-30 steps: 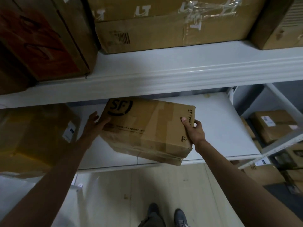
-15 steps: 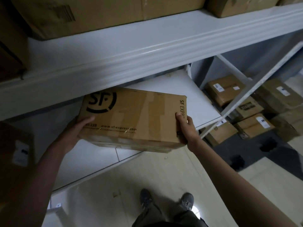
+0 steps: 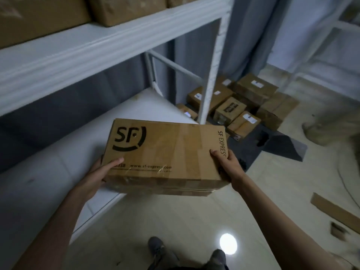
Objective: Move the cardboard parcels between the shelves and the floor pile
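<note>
Above the front edge of the lower shelf [image 3: 81, 152], the SF parcel [image 3: 165, 152] is held level, left hand [image 3: 97, 175] and right hand [image 3: 228, 166] gripping its opposite ends, floor pile [image 3: 241, 106] beyond.

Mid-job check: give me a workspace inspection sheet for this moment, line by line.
Surface: white lower shelf bare where visible; pale tiled floor.
Job's things: SF Express parcel held off the shelf; floor pile of parcels past the shelf post; more parcels on the upper shelf.
Clutter: flat cardboard strip on the floor at right.
Hands: left hand and right hand grip the parcel's ends.
Cables: nothing seen.
Surroundings: grey curtain; dim light, blurred edges.
</note>
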